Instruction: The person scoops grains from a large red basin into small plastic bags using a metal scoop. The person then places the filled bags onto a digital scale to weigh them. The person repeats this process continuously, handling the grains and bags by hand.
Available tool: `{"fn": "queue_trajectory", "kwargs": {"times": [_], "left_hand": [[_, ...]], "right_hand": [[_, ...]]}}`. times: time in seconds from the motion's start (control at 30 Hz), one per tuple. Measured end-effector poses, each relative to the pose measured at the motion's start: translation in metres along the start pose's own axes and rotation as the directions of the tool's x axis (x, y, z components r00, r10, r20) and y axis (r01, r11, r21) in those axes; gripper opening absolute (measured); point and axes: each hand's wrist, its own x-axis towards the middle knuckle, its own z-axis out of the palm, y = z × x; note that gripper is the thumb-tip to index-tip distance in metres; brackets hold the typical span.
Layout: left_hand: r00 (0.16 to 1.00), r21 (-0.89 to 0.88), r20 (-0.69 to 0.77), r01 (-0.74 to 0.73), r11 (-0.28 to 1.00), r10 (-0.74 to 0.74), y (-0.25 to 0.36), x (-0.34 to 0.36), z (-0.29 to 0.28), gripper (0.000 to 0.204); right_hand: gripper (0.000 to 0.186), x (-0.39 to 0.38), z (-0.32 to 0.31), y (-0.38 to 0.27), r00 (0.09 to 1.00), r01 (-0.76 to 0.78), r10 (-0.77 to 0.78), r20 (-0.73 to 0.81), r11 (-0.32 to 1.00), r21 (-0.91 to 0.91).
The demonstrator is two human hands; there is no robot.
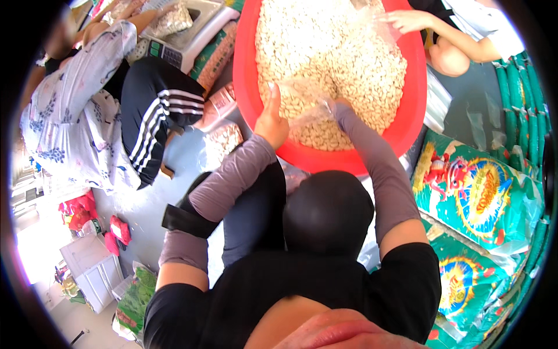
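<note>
A large red tub (246, 75) in front of me holds a heap of pale nuts or seeds (302, 35). Over its near part lies a clear plastic bag (299, 93). At the tub's left rim, my left hand (272, 123) is closed on the bag's edge, thumb pointing up. My right hand (342, 107) reaches down at the bag's other side, among the nuts; its fingers are hidden there. Grey-mauve sleeves cover both my forearms.
A co-worker's hand (407, 21) holds another clear bag (378, 23) at the tub's far right. Left, a person in a patterned top (75, 122) sits by a scale (189, 43). Green printed sacks (474, 192) lie at right; a filled bag (224, 138) sits near my left forearm.
</note>
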Motion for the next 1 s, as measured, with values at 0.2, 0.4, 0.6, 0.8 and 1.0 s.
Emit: {"fn": "queue_trajectory", "kwargs": {"times": [0.2, 0.4, 0.6, 0.8, 1.0], "left_hand": [[0.993, -0.23, 0.118, 0.0, 0.973, 0.028, 0.005, 0.008, 0.015, 0.076], [0.965, -0.411, 0.166, -0.119, 0.904, 0.203, 0.041, 0.003, 0.013, 0.072], [0.959, -0.429, 0.258, 0.003, 0.903, 0.119, 0.042, 0.009, -0.012, 0.075], [0.917, -0.071, 0.388, -0.074, 0.995, 0.096, -0.003, 0.013, 0.018, 0.076], [0.942, -0.088, 0.332, -0.013, 0.996, 0.041, -0.003, 0.014, 0.012, 0.076]], "right_hand": [[0.053, 0.011, -0.014, 0.027, 0.997, 0.032, -0.02, -0.074, 0.986, 0.164], [0.038, -0.046, -0.094, 0.029, 0.997, 0.065, -0.043, -0.068, 0.932, 0.356], [0.032, -0.086, -0.168, 0.043, 0.994, -0.004, 0.047, -0.094, 0.909, 0.416], [0.028, -0.142, -0.204, 0.036, 0.994, 0.024, 0.028, -0.108, 0.891, 0.453], [0.026, -0.187, -0.207, 0.044, 0.998, 0.054, -0.063, 0.008, 0.903, 0.426]]}}
